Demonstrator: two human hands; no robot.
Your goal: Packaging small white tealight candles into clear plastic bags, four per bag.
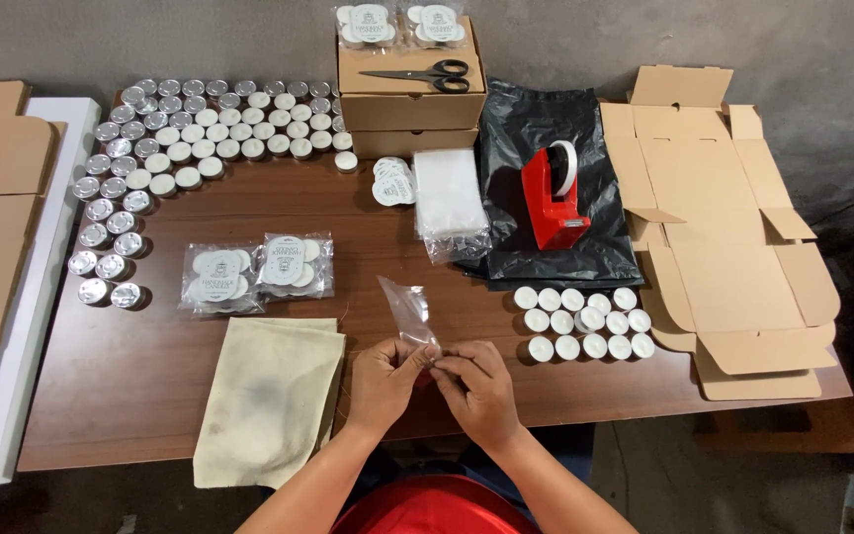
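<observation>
Pinching the small clear bag [409,311] near the table's front edge, both hands [383,381] [476,386] hold its lower end; it slants up-left from the closed fingertips.

brown wooden table [249,213], grey floor [793,59]
</observation>
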